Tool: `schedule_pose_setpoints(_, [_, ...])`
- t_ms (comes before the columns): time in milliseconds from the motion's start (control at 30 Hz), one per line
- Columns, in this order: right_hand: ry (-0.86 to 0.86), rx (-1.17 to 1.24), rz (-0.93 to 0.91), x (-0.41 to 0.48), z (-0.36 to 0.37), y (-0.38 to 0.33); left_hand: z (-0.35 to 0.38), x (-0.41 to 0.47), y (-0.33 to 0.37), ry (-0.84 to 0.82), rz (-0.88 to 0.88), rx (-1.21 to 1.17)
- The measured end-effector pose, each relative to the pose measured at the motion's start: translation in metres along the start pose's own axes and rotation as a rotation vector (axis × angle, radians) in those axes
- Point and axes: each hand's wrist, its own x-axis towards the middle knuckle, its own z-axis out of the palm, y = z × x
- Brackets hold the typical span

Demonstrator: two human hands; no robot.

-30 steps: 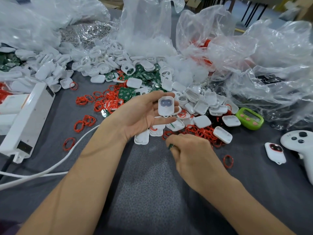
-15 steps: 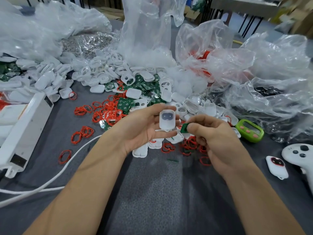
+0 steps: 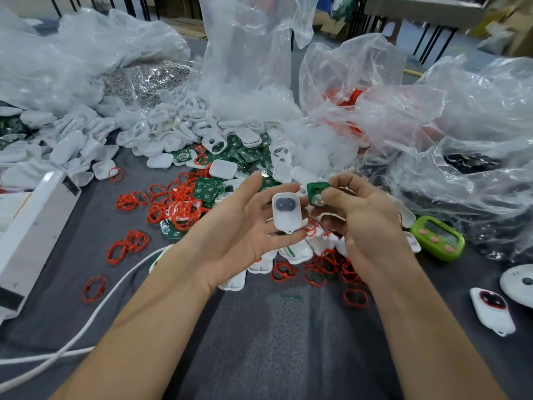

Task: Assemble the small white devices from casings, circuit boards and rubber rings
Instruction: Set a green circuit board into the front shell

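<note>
Casing sits in our left hand, palm up above the bench: grip closed on it, thumb at its lower edge, fingers behind (dark patch on the face toward us). Right hand grip pinches a green circuit board at the fingertips, just beside the casing's upper right corner; whether the two touch we can't tell. Under the hands, red rubber rings and white shells lie scattered on the bench, with loose boards among them. Green timer sits right of our right hand.
</note>
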Motion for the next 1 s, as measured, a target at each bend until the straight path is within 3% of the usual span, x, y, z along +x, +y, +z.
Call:
schedule_pose_setpoints(367, [-0.067,-0.129,-0.109,0.003,-0.014,0.007,0.001,0.005,-0.004,-0.015,-0.036,0.034])
schedule_pose_setpoints(1000, [-0.103,-0.124,-0.233,-0.008,-0.011,0.008,0.001,0.009,-0.005,-0.113,-0.070,0.036])
